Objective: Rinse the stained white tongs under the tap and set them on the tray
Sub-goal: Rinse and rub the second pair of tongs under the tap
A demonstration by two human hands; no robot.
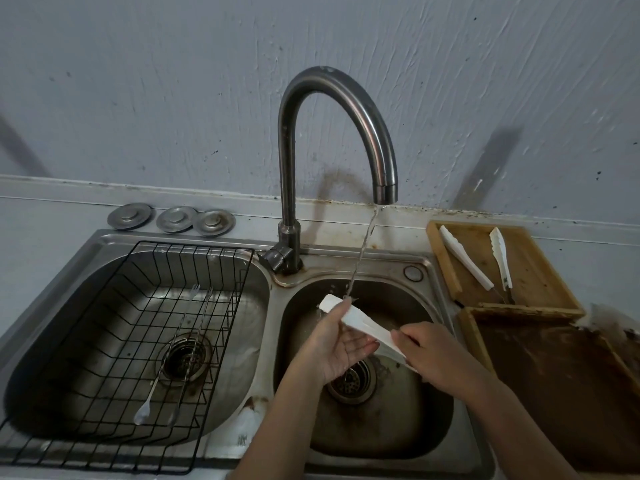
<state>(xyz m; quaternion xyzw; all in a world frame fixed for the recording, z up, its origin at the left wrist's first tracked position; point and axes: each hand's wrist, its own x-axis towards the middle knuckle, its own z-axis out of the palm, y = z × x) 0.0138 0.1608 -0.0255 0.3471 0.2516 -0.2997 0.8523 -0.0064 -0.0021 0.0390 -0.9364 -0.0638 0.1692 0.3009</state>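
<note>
Right hand [438, 353]: nearest the camera, fingers clamped on the tongs' lower end.
Sink [429, 434]: right basin, beneath both hands.
Left hand [334, 344]: palm up, fingers relaxed, cradling the tongs; thumb on top.
Tongs [360, 323]: over the basin, tip under the tap [346, 140] stream.
Tip: I'd rotate them so water reaches both stained arms.
Tray [540, 271]: right, holding 2 tongs.

A home kitchen, worn from use: a stainless double sink [460, 445] with a gooseneck tap [346, 98] running, a black wire rack [145, 341] in the basin left of the fingers, three metal drain plugs [171, 218] on the surface, and wooden trays [446, 268] to their right.
</note>
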